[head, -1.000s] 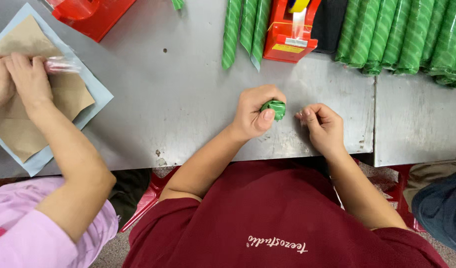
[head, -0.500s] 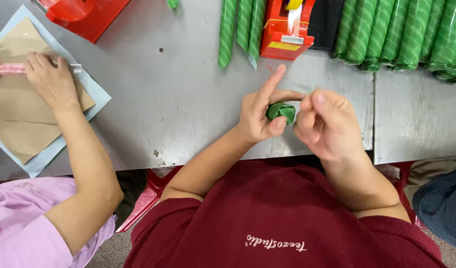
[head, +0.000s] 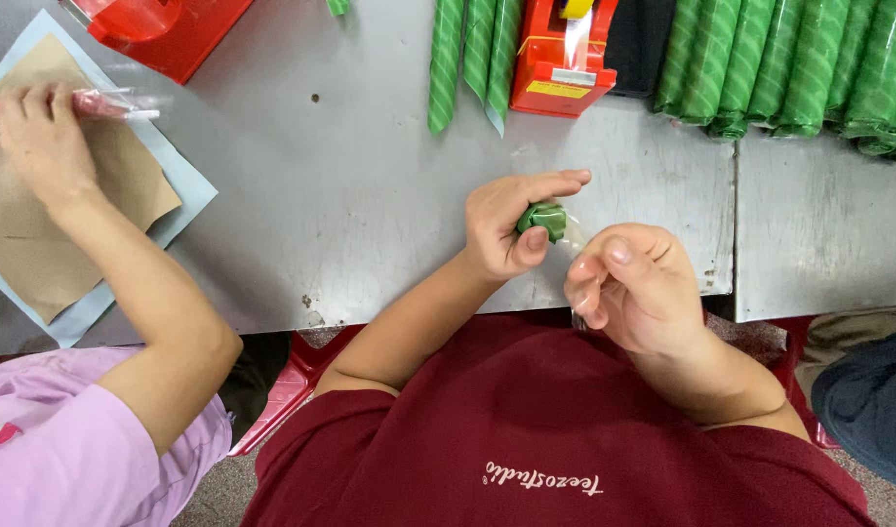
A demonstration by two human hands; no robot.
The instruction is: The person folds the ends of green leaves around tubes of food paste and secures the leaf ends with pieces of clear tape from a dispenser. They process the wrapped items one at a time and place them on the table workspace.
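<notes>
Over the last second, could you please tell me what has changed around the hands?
The right hand lifted off the table and drew back toward the body. The left hand kept its grip on the small green roll, forefinger now stretched out. The co-worker's hand slid left. Tape dispenser unchanged.

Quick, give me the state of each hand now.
Left hand: closed on the small green wrapped piece.
Right hand: fingers curled shut; anything pinched cannot be told.

Count, approx.: 1 small green roll (head: 543,219) in my left hand (head: 506,226). 3 long green striped rolls (head: 475,59) by 1 red tape dispenser (head: 563,54). Approx. 7 more green rolls (head: 789,63) at far right. 1 other red dispenser (head: 165,24). 1 brown paper sheet (head: 48,224).
</notes>
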